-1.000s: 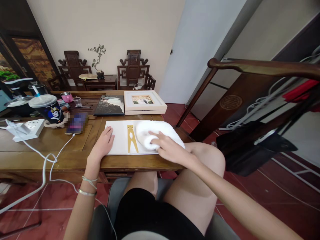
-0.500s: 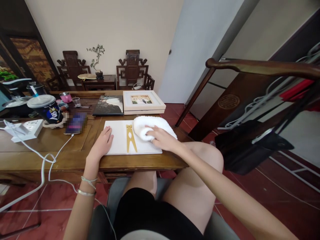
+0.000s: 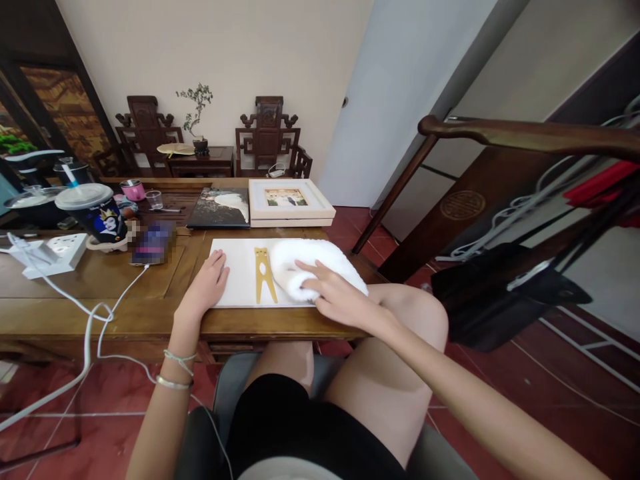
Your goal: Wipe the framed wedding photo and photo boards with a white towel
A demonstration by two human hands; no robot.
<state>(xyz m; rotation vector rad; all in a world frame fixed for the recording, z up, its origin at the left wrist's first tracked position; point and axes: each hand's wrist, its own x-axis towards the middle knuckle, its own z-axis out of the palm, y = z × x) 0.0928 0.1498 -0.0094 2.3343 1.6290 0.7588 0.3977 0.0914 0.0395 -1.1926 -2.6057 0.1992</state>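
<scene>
Seen from above, a seated person works at a wooden table (image 3: 75,300). Their right hand (image 3: 335,297) lies palm down on a white towel (image 3: 325,260), fingers spread flat and pressing on it rather than curled round it. That towel covers the right part of a white board (image 3: 240,277) and hangs past the table's right edge. Just left of this hand, a gold, clothespin-shaped piece (image 3: 264,280) lies flat on the board. Further left, the left hand (image 3: 207,287) rests open on the board's left edge, fingers loosely together, gripping nothing. Beyond both hands sit a framed photo (image 3: 287,200) and a dark album (image 3: 220,208). Far to the left are a lidded cup (image 3: 97,213), a power strip (image 3: 50,253) and a white cable (image 3: 95,320).
</scene>
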